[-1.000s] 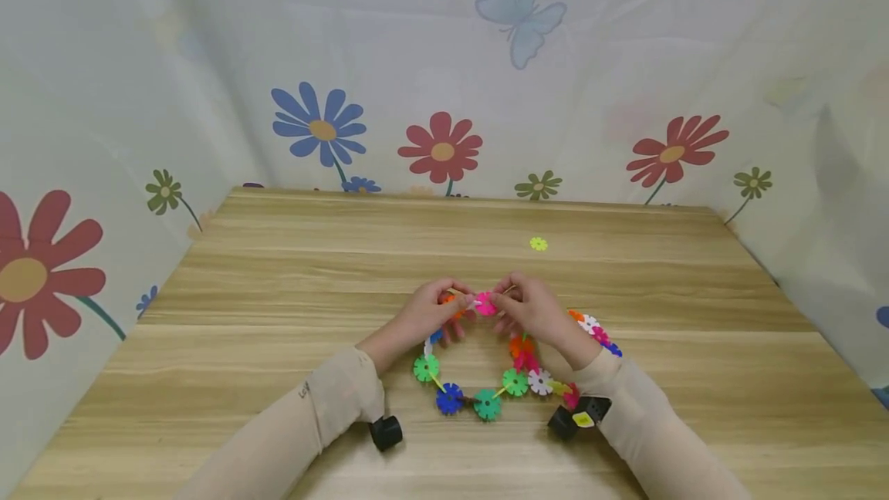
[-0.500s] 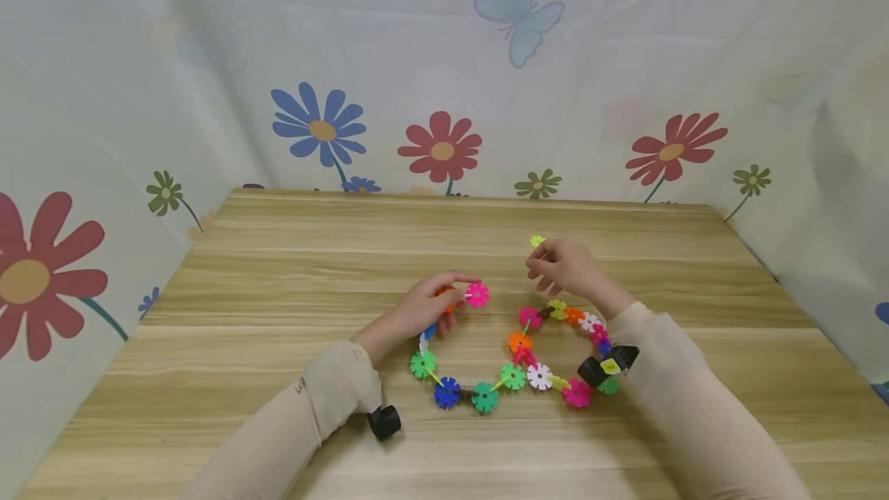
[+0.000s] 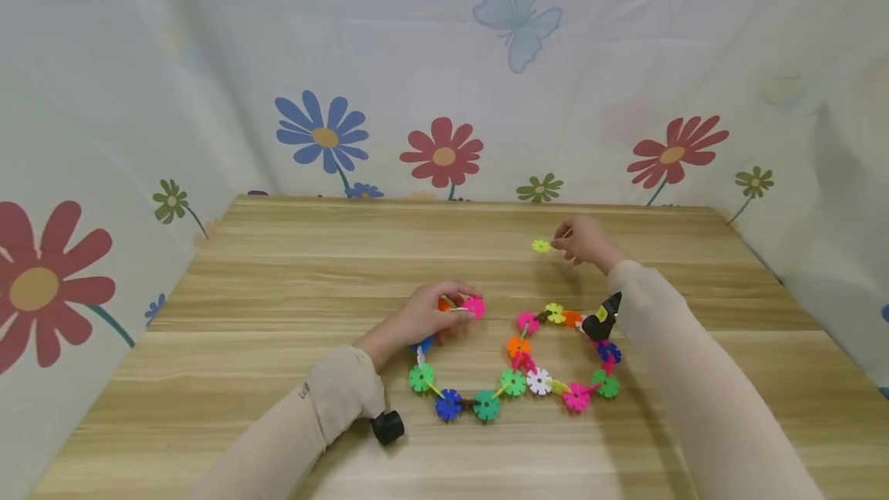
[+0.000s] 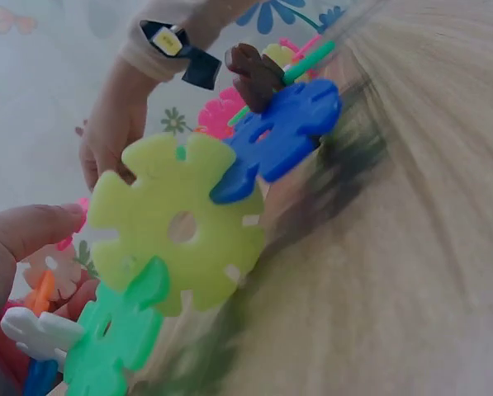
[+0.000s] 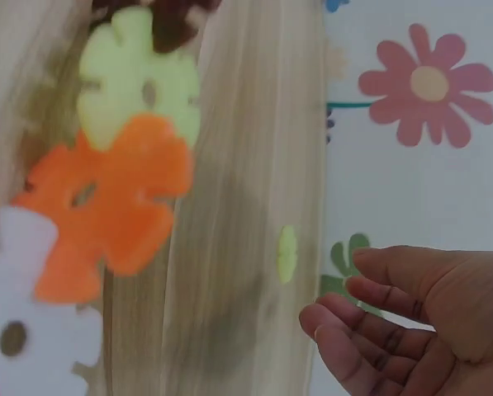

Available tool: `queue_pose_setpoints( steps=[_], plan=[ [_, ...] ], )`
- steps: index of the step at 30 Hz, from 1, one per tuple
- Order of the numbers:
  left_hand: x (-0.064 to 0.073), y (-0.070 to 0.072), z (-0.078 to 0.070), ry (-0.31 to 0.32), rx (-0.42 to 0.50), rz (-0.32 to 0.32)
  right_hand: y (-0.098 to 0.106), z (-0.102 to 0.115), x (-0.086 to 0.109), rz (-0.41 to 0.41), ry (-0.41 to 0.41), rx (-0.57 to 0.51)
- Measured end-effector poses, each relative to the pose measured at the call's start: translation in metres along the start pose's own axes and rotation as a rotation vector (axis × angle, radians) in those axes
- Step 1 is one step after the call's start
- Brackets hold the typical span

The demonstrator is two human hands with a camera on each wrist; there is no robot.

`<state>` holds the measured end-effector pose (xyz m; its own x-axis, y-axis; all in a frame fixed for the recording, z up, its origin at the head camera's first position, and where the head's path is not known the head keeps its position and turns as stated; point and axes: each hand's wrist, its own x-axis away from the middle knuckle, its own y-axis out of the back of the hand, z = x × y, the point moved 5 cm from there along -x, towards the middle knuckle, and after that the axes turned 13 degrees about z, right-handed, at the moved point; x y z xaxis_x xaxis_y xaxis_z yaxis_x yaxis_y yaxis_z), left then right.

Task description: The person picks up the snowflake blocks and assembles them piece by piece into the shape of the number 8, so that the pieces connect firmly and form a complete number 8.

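A chain of colorful notched plastic snowflake discs (image 3: 513,383) lies on the table, with a closed ring on its right and an open curve on its left. My left hand (image 3: 420,315) grips the far end of that curve, where a pink disc (image 3: 474,308) sticks out beyond the fingertips. Part of the held end is hidden behind the fingers. My right hand (image 3: 586,241) reaches toward a loose yellow snowflake disc (image 3: 540,246). In the right wrist view its fingers are loosely bent and spread, holding nothing, beside the yellow disc (image 5: 287,254).
The wooden table (image 3: 312,253) ends at the back against a white curtain (image 3: 389,37) printed with flowers. The right forearm passes over the right side of the ring, and the wrist camera (image 3: 601,319) covers some discs there.
My right hand has let go of the pink disc at the chain's end and moved away to the far right, to the loose yellow disc. The left hand has kept its hold on the chain.
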<state>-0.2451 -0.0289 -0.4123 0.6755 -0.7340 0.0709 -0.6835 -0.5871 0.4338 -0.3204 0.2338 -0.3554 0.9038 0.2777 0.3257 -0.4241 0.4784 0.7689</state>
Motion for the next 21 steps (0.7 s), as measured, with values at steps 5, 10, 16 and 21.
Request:
queue_pose_setpoints(
  steps=[5,10,16,21],
  plan=[
    [-0.001,-0.001,-0.001,0.008,-0.037,0.004,-0.001,-0.011,-0.013,0.019,-0.003,0.032],
    [-0.001,-0.002,-0.002,0.014,-0.064,0.006,-0.003,-0.014,-0.023,0.037,-0.008,0.068],
    [0.0,-0.002,-0.004,0.0,-0.145,-0.003,-0.004,-0.011,-0.032,0.024,0.004,0.156],
    [0.001,-0.001,-0.004,-0.003,-0.152,-0.012,-0.005,-0.01,-0.04,0.008,0.009,0.212]
  ],
)
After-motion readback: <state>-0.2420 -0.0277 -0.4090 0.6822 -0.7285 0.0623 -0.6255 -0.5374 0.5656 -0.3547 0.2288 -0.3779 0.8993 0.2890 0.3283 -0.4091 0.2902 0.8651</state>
